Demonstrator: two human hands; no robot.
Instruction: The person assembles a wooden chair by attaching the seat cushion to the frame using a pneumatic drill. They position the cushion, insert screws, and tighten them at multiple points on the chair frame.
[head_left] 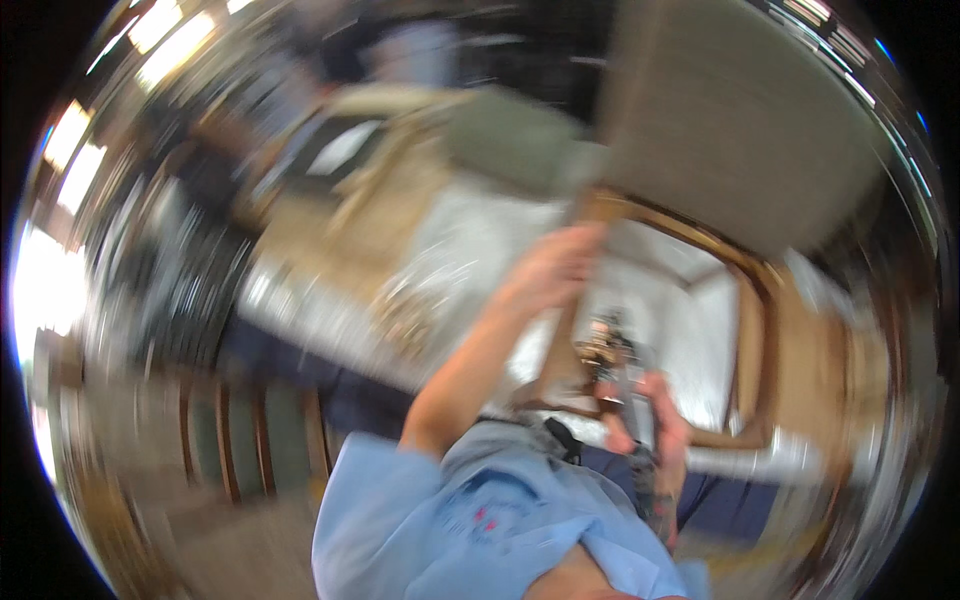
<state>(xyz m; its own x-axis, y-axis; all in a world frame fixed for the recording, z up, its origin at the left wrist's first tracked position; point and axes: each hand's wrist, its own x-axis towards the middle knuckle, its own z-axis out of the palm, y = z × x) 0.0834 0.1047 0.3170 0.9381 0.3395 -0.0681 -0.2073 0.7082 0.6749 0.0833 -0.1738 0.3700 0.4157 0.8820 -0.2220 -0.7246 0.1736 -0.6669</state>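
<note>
A wooden chair frame (765,310) lies on the work table, its grey upholstered back (745,120) rising at the far right. At the frame's far left corner is my left hand (558,268), its fingers closed around the wood, though motion smears them. My right hand (660,415) is wrapped round a hand-held power tool (625,375), dark and metallic with a coppery head. The tool is over the near left part of the frame's opening; its exact kind is blurred. Whether its tip touches the wood I cannot tell.
Clear plastic wrap (440,270) and brown cardboard (330,245) cover the table to the left. A grey-green padded piece (510,140) lies at the back. Several upholstered panels with wooden edges (240,440) stand at the lower left. Another person (400,50) is blurred at the far side.
</note>
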